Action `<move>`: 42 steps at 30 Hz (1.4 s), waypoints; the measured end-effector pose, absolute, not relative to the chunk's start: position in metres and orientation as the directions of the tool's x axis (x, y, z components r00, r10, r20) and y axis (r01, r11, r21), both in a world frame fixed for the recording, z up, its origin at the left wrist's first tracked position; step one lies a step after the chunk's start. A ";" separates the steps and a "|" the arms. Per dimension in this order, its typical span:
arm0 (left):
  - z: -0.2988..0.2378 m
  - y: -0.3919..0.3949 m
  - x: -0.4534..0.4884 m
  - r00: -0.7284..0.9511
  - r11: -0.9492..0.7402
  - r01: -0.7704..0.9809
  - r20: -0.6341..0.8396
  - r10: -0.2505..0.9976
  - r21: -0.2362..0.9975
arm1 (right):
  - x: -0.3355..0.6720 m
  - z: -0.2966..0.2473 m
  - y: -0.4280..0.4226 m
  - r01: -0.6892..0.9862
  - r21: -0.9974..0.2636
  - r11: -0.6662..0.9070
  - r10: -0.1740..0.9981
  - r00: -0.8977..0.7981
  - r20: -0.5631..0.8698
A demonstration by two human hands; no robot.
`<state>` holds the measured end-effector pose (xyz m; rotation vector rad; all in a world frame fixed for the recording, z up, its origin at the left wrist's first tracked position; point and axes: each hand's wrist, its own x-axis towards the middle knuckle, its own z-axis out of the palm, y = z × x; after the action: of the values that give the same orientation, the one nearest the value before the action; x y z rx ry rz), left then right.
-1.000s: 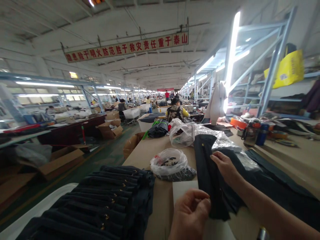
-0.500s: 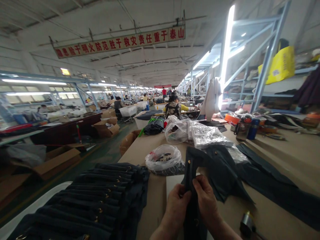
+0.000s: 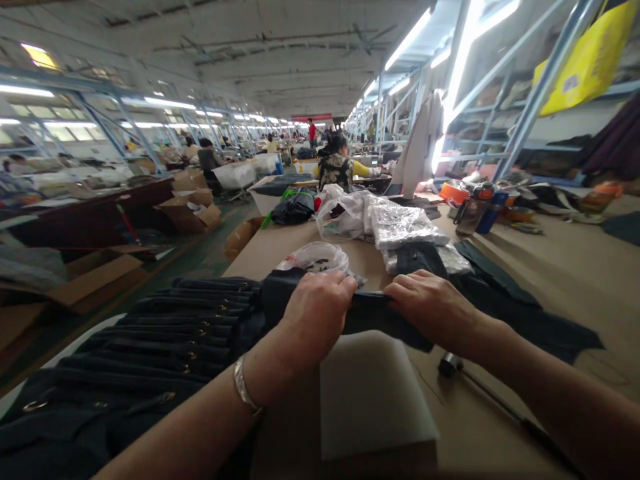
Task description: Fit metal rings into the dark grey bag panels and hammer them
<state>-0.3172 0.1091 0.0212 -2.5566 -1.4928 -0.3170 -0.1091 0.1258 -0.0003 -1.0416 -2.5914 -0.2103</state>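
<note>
My left hand (image 3: pixel 316 313) and my right hand (image 3: pixel 431 305) both grip a dark navy fabric strip (image 3: pixel 370 308) that lies crosswise at the far edge of a white pad (image 3: pixel 373 393). Fingers of each hand curl over the cloth. To the left lies a stack of similar dark fabric pieces (image 3: pixel 165 333) with small brass snaps, overlapping like tiles. Just beyond the hands sits a clear plastic bag (image 3: pixel 314 257) with small dark parts inside.
More dark fabric pieces (image 3: pixel 505 300) spread to the right on the brown table (image 3: pixel 560 267). A metal-tipped tool (image 3: pixel 450 364) lies near my right forearm. Plastic-wrapped bundles (image 3: pixel 400 227), bottles (image 3: pixel 480 207) and a seated person (image 3: pixel 336 167) are farther back. Cardboard boxes (image 3: pixel 190 210) line the aisle at left.
The camera tilted down. My hands turned the strip from lengthwise to crosswise and moved it forward to the pad's far edge, beside the stack.
</note>
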 end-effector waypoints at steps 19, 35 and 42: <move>-0.138 0.105 -0.306 0.415 -0.403 0.910 -0.240 0.878 0.100 | -0.135 -0.146 0.177 0.767 -0.121 0.630 0.767 -0.639 -0.057; -0.190 0.101 -0.321 0.459 -0.464 0.884 0.074 0.885 0.059 | -0.034 -0.135 0.292 0.899 0.133 0.417 0.905 -0.425 0.031; -0.189 0.100 -0.320 0.452 -0.455 0.888 0.064 0.890 0.066 | 0.001 -0.085 0.261 0.872 0.016 0.489 0.850 -0.481 0.215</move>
<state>-0.3200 0.1002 -0.1888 -2.6958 -1.6508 -0.1406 0.0009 0.2605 -0.0849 -1.4924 -2.5532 -0.1822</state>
